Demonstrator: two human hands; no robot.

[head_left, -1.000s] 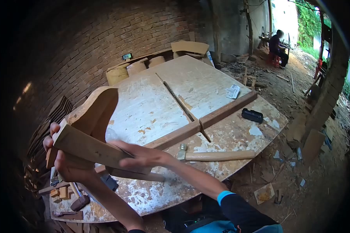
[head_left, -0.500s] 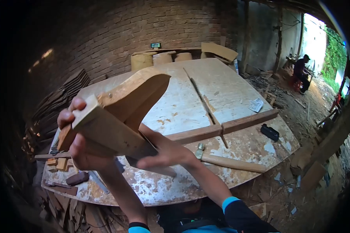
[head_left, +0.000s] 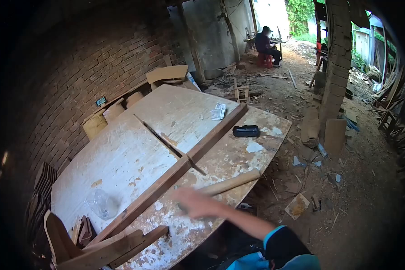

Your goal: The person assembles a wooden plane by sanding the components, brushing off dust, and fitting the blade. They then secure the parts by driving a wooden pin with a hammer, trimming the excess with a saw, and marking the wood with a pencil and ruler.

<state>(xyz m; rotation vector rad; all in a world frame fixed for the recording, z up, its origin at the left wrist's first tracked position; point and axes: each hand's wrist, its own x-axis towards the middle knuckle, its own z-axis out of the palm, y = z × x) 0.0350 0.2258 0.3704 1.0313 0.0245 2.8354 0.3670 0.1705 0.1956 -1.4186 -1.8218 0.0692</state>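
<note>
My right hand, smeared by motion, reaches across the near part of the worktable. It covers the head end of a hammer, whose pale wooden handle points away to the right. I cannot tell whether the fingers close on the hammer. At the lower left, a jointed wooden piece with a curved upright part juts into view. My left hand is out of the picture.
A long wooden batten crosses the worktable. Beyond the hammer sit a black case and a crumpled packet. A clear plastic bag lies left. Scraps litter the ground; a person sits far back.
The view has swung right. The wooden piece, held in both hands before, is now low at the left. My right hand has left it and moved to the hammer.
</note>
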